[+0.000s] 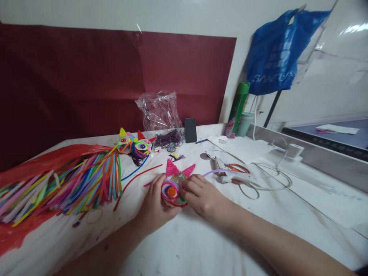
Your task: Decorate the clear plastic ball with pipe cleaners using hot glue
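Head view: I see the left hand [155, 203] and right hand [201, 193] both grasping the pipe-cleaner cat face [171, 190] between them. Its pink ears and coiled eye look done. Two finished faces [135, 146] lie beyond the grip, with spare pipe cleaners [71, 184] to its left.

On the table [201, 245], near its middle, a pipe-cleaner figure [174, 188] is held between the left hand [153, 209] on its left side and the right hand [201, 195] on its right side. To the left, a pile of pipe cleaners [71, 184] lies on a plastic sheet [17, 234]. Behind the figure lie two other figures [133, 145], and behind them a plastic bag [159, 111] and a phone [190, 130] at the wall. To the right lie a glue gun [232, 176] and scissors [237, 168]. Further back stand a can [238, 109] and a cup [245, 124].
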`<move>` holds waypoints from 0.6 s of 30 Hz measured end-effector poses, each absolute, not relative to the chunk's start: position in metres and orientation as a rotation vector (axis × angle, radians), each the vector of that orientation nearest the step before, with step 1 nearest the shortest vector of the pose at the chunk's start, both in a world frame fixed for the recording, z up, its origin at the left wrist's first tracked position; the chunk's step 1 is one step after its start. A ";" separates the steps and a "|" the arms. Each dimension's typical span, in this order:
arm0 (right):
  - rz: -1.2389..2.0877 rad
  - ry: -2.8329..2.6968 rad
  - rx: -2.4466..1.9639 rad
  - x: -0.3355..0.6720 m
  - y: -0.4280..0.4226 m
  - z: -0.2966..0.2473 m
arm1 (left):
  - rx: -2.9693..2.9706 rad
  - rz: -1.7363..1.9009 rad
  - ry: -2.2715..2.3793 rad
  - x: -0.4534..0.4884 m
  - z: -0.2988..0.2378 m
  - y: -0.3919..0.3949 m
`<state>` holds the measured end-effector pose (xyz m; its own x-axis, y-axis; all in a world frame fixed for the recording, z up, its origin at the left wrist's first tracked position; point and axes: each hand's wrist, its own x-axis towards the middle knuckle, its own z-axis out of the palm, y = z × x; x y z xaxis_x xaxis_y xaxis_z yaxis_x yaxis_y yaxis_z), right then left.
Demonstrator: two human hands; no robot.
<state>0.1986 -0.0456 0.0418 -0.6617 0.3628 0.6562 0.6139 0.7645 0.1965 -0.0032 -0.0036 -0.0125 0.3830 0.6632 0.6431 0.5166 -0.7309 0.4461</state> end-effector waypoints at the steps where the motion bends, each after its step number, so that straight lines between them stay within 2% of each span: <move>1: -0.548 -2.351 -0.724 0.198 -0.046 0.042 | 2.455 1.245 1.047 -0.005 -0.011 -0.004; 6: -0.490 -2.337 -0.739 0.197 -0.047 0.042 | 2.326 1.194 1.019 -0.007 -0.005 -0.004; 13: -0.106 -2.124 -0.747 0.202 -0.040 0.044 | 2.153 1.147 1.059 -0.005 0.002 -0.004; 18: -0.070 -2.121 -0.747 0.207 -0.033 0.043 | 2.166 1.061 1.115 -0.009 0.015 -0.004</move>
<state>0.2073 -0.0328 0.0431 -0.4484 0.4853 0.7506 0.5339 0.8189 -0.2106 -0.0087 -0.0040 0.0146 0.3678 0.8306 0.4181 0.4591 -0.5532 0.6952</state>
